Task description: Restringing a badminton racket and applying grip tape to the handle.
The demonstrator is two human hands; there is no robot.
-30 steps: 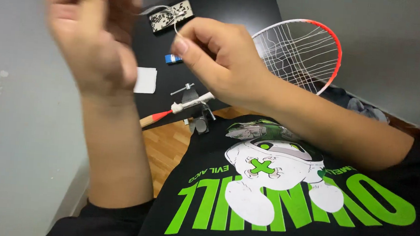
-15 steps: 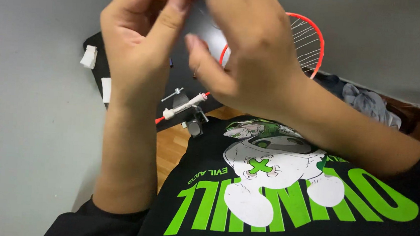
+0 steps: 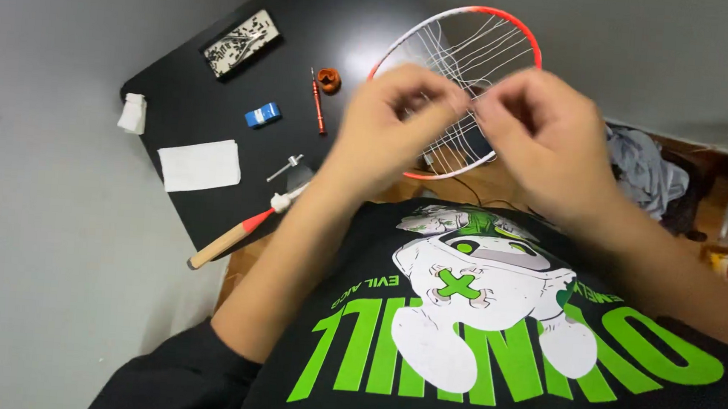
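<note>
My left hand point(image 3: 395, 121) and my right hand point(image 3: 540, 131) meet fingertip to fingertip above a badminton racket's head point(image 3: 513, 23), which has a red and white frame and loose white strings. Both hands pinch what looks like a thin white string; the string itself hardly shows between the fingers. The racket lies on a black table point(image 3: 351, 24), and its wooden handle point(image 3: 225, 242) with a red and white collar sticks out over the table's near edge. My black shirt with green print fills the bottom of the view.
On the table lie a white paper sheet point(image 3: 200, 165), a small blue box point(image 3: 263, 115), a thin red tool point(image 3: 317, 103), a small orange object point(image 3: 329, 80), a tray of tools point(image 3: 240, 44), a crumpled tissue point(image 3: 132, 113) and a metal tool point(image 3: 285, 167). Grey cloth point(image 3: 640, 168) lies at the right.
My hands have come down from close to the camera and apart to meet over the racket head. The view now takes in the whole table.
</note>
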